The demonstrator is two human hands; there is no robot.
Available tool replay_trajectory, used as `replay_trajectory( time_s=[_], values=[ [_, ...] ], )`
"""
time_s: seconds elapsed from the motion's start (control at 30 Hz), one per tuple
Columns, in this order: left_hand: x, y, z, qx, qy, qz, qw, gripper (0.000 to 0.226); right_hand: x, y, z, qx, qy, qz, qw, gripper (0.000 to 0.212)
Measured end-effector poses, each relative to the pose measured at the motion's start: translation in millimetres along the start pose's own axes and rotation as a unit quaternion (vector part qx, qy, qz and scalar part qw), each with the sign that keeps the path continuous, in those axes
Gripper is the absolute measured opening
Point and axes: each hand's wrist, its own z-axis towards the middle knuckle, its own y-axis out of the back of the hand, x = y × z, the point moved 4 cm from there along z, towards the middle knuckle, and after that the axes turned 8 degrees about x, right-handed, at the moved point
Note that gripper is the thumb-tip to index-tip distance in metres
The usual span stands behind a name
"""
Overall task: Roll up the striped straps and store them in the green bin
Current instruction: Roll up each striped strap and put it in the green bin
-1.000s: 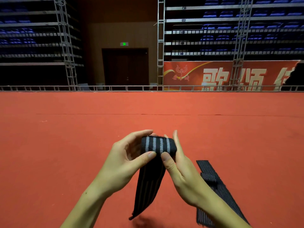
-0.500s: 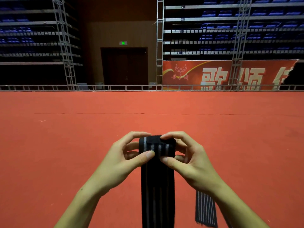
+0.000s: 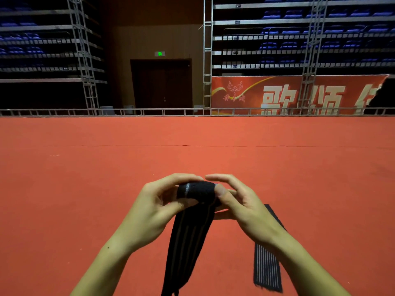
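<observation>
Pinching the striped strap [image 3: 192, 227] roll, both hands' grips — left hand [image 3: 154, 208], right hand [image 3: 241, 206] — let its tail hang downward.

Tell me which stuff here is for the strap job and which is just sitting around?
For the job:
- striped strap being rolled, held by the left hand and right hand
- second striped strap lying on the red carpet, waiting its turn

Just there:
- red banner
- dark door
- blue seats
- metal trusses

The green bin is not in view.
</observation>
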Motion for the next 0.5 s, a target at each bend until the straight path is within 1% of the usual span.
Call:
replay_trajectory(
  time_s=[0.1,0.2,0.3,0.33,0.43,0.5],
  values=[
    [1.7,0.6,-1.0,0.008,-0.007,0.006,1.000,0.043,-0.5,-0.6,2.6,0.006,-0.001,0.038,0.999,0.029],
    [1.2,2.3,-1.5,0.021,0.008,-0.013,1.000,0.047,-1.2,3.0,2.1,0.004,0.001,0.075,0.997,0.030],
    [2.4,5.2,-3.8,0.024,0.075,-0.060,0.995,0.062,-2.5,5.2,0.3,0.006,0.013,0.086,0.996,0.037],
    [2.6,5.6,-4.4,0.022,0.099,-0.066,0.993,0.063,-1.7,6.0,-0.5,0.005,0.021,0.077,0.997,0.040],
    [3.3,4.9,-3.7,-0.010,0.144,-0.071,0.987,0.055,-0.3,5.0,-2.0,0.009,0.044,0.052,0.998,0.052],
    [4.0,3.4,-2.4,-0.027,0.151,-0.089,0.984,0.054,-1.5,1.7,-1.5,0.013,0.058,0.043,0.997,0.061]
  ],
)
